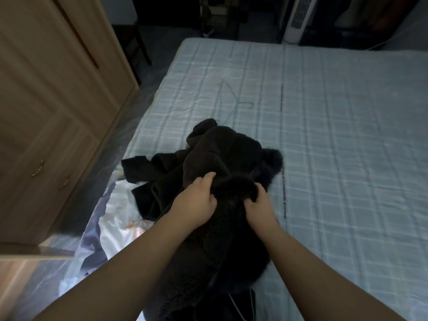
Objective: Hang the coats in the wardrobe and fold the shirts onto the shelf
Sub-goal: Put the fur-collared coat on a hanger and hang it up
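Observation:
A black fleece coat point(222, 156) with a furry collar lies bunched on the bed point(335, 126). My left hand point(196, 200) grips the coat's fabric just left of the collar. My right hand point(259, 205) grips the furry collar from the right side. A thin wire hanger point(234, 98) lies flat on the bed beyond the coat. A white and pale blue garment point(115, 218) lies crumpled at the bed's left edge, partly under the coat. The wooden wardrobe point(53, 100) stands to the left with its doors closed.
A narrow strip of floor runs between the wardrobe and the bed. A white tower fan point(298, 17) and dark furniture stand past the bed's far end. A thin white cable point(238, 306) hangs near the bottom of the view.

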